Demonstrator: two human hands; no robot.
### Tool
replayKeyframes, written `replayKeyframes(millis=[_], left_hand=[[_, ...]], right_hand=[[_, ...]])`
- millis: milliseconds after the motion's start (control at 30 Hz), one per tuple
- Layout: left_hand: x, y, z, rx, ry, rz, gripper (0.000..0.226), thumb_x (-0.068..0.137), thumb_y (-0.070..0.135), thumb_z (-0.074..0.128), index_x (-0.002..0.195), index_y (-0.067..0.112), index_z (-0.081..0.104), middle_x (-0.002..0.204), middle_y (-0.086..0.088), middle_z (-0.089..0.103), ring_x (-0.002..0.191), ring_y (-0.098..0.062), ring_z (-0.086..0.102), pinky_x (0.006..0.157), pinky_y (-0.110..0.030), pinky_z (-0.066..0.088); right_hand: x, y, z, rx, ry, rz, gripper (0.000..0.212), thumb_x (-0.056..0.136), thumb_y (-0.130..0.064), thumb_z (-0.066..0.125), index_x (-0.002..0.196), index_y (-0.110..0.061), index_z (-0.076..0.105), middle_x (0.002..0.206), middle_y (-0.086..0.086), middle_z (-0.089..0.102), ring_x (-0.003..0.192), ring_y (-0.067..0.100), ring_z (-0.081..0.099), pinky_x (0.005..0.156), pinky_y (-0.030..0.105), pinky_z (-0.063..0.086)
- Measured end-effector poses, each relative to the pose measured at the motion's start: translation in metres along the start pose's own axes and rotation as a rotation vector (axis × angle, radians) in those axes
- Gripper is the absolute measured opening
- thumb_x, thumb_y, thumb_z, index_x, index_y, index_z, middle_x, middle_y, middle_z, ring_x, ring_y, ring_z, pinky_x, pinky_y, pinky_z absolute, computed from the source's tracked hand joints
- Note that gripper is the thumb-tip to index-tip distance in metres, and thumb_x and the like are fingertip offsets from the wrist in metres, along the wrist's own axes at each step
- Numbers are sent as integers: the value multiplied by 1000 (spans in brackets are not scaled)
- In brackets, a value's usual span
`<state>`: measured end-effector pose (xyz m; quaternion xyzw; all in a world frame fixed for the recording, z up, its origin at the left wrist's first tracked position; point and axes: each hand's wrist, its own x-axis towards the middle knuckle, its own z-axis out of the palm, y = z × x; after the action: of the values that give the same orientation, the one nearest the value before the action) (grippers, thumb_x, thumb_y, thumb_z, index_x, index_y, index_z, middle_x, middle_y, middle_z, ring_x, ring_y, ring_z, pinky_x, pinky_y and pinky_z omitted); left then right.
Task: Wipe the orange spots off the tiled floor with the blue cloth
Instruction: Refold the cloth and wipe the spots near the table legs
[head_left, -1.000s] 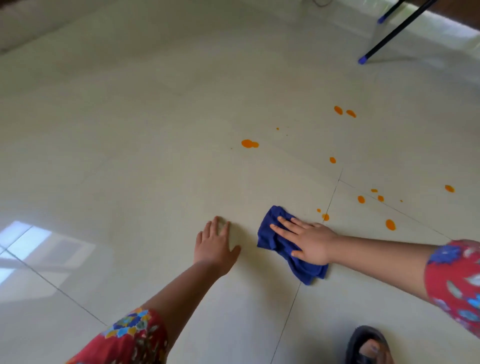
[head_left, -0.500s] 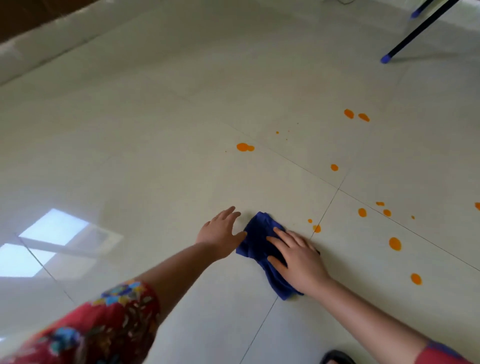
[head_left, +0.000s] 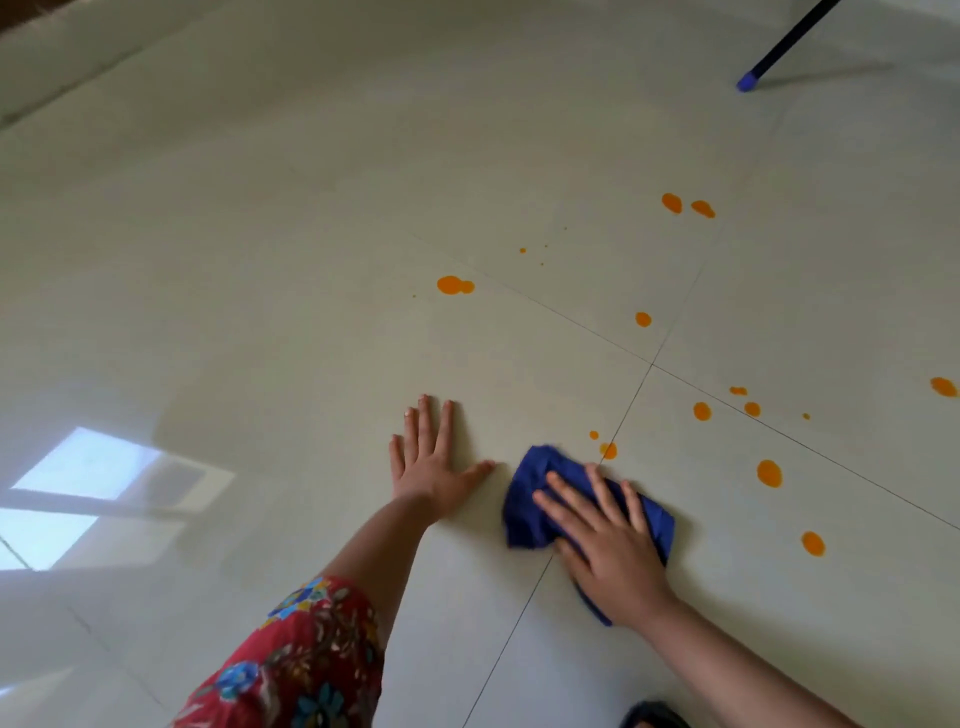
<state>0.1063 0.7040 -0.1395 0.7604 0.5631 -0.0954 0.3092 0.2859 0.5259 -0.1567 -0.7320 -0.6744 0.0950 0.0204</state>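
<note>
My right hand (head_left: 610, 545) presses flat on the crumpled blue cloth (head_left: 530, 499), which lies on the pale tiled floor (head_left: 260, 260) across a grout line. Just beyond the cloth's far edge sit a small orange spot (head_left: 608, 450) and a tinier one. Several more orange spots are scattered farther out and to the right, among them a double blot (head_left: 453, 285), a pair (head_left: 672, 202) and a large drop (head_left: 769, 473). To the left of the cloth my left hand (head_left: 428, 462) rests palm down on the floor, fingers spread, holding nothing.
A dark pole with a blue tip (head_left: 748, 82) leans onto the floor at the top right. A window reflection (head_left: 83, 467) shines on the tiles at the left. A dark sandal (head_left: 652, 716) shows at the bottom edge. A wall base runs along the top left.
My right hand has slid the cloth to the right, away from my left hand, which has spread flat on the floor. The view has shifted slightly.
</note>
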Motion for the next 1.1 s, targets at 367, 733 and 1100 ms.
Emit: replayKeyframes(millis=[367,733,1100], left_hand=[[4,-1,10,64,3,-11,97,83,72,41,138,37,-31,147,7,-41,139,-17,-34,115,-43,-15],[2,1,9,62,21,-15,98,82,73,42,146,36,-23,148,7,-40,140,-16,-33,115,-42,-16],[2,-4,9,-63,389,60,65,87,45,38,149,27,27,160,1,16,147,-20,7,117,-37,2]], right_hand=[[22,15,1,8,9,-182,57,94,-43,43,148,-43,27,159,-18,20,148,19,15,117,48,13],[103,17,-3,-33,63,173,65,90,-64,28,150,-39,24,161,-2,19,145,39,19,111,64,17],[123,41,-12,32,146,439,60,85,-60,39,141,-39,43,156,0,31,134,32,33,97,50,30]])
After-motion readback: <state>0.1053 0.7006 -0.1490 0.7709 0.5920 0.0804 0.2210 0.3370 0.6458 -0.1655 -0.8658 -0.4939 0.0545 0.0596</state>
